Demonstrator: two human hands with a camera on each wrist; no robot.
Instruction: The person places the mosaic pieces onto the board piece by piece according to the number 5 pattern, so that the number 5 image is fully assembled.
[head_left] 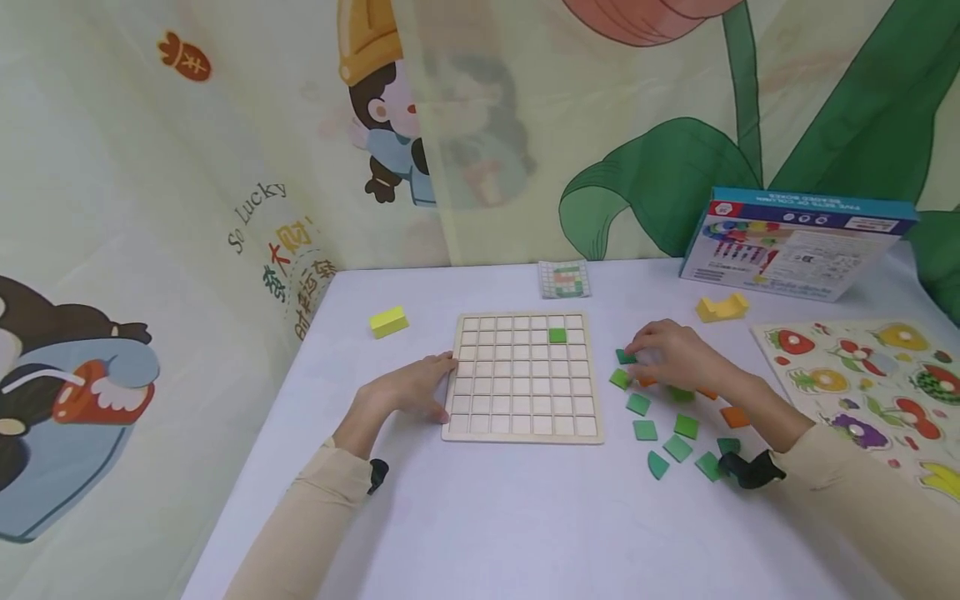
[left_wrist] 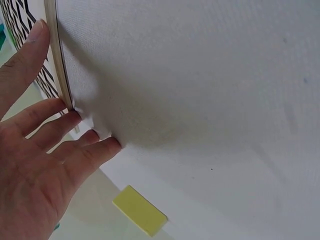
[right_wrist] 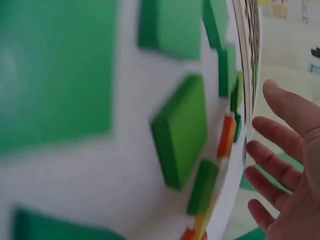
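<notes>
A square wooden grid board [head_left: 522, 378] lies on the white table, one light-green square tile [head_left: 557, 335] in a cell of its upper right area. My left hand [head_left: 411, 388] rests at the board's left edge; the left wrist view shows its thumb on the rim and fingertips down beside it. Over the scattered tiles to the right of the board is my right hand [head_left: 673, 354], fingers loosely bent and apart, holding nothing in the right wrist view. Around it lie a dark green tile [head_left: 624, 357], a light-green tile [head_left: 619, 378], an orange tile [head_left: 735, 417] and a rounded green piece [head_left: 657, 465].
Behind the board lies a small pattern card [head_left: 565, 280]. A yellow block [head_left: 388, 322] sits at the back left, a yellow curved block [head_left: 722, 307] at the back right. A printed box [head_left: 795, 243] stands near the curtain, with a fruit-picture board [head_left: 870, 392] in front.
</notes>
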